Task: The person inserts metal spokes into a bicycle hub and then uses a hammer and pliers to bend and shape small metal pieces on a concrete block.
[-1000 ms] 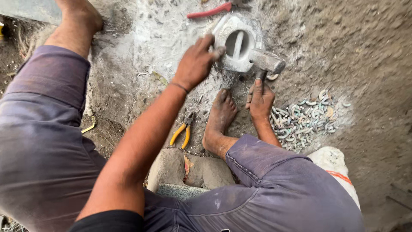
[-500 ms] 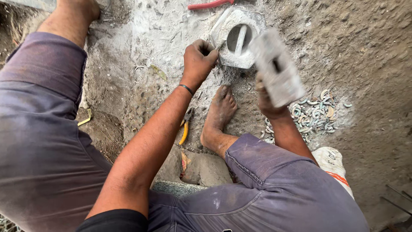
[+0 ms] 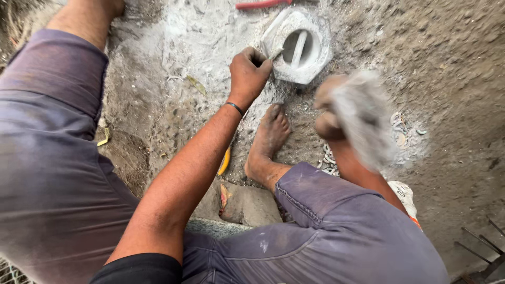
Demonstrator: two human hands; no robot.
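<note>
- The left hand (image 3: 248,73) was clenched around a small metal piece (image 3: 274,53), pinning its tip to the rim of the grey hexagonal block (image 3: 299,44) on the dusty ground (image 3: 452,63).
- One block only, at twelve o'clock from the bare foot (image 3: 267,138), with a single round hole and a bar lying across it.
- The right hand (image 3: 330,117) was raised at three o'clock from the foot, wrapped around a hammer (image 3: 363,118), its pale head a blur.
- This looked like the striking step: piece held, hammer up. The next move would call for a square blow on the piece, clear of the left knuckles.
- One heap of small metal rings (image 3: 402,134) lay just beyond the hammer; too many to count.
- One red-handled tool (image 3: 260,4) lay at eleven o'clock from the block.
- One yellow-handled tool (image 3: 225,161) peeked from under the left forearm.
</note>
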